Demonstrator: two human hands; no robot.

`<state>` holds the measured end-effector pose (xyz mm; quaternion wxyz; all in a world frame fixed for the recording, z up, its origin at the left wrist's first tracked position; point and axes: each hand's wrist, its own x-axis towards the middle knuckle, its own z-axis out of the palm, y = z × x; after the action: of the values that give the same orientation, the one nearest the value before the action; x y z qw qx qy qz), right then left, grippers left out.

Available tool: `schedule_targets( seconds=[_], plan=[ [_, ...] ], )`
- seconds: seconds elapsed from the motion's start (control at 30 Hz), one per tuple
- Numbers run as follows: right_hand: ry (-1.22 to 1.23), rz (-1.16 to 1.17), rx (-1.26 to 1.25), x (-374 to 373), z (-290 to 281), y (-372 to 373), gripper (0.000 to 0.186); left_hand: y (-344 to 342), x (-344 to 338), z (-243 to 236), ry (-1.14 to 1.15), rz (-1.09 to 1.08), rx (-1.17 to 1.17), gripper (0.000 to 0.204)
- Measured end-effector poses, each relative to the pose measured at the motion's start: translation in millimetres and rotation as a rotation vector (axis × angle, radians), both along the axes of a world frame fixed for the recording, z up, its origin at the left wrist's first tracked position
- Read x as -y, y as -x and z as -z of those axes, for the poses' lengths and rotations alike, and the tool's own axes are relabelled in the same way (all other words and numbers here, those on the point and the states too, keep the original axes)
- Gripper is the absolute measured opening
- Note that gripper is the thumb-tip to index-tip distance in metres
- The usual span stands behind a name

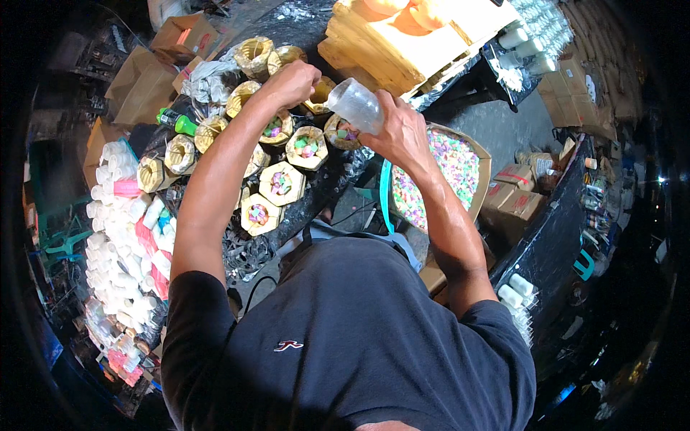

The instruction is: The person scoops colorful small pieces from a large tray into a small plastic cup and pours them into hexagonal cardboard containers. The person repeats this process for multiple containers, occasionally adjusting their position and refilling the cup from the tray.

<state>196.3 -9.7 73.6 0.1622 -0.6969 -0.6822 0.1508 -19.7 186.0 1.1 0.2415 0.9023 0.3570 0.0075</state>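
A clear plastic cup, frosted and tilted, is held in my right hand. My left hand is closed, with the fingers curled over the far rows of moulds; what it grips, if anything, is hidden. Below both hands stand several yellowish hexagonal moulds with round hollows. Some hold pink, green and purple pieces, such as the near mould, the mould behind it and another mould. The cup's mouth points left, close to a mould beside my right hand.
An open carton full of small multicoloured pieces stands right of the moulds. A wooden crate is at the far side. White cups are heaped at left, near a green bottle. Cardboard boxes stand at right.
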Motion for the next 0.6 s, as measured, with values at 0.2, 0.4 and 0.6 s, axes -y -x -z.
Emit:
schedule_targets(
  seconds=[0.2,0.4,0.6],
  plan=[
    [0.037,-0.081,0.186,-27,-2,7,0.069,8,-8,6,0.033,0.073,0.003,0.018],
    [0.112,-0.182,0.42,-61,-29,28,0.074,7,-11,0,0.275,-0.088,0.269,0.03],
    [0.127,-0.348,0.717,-99,-32,38,0.053,14,-22,18,0.511,-0.08,0.407,0.055]
  ],
)
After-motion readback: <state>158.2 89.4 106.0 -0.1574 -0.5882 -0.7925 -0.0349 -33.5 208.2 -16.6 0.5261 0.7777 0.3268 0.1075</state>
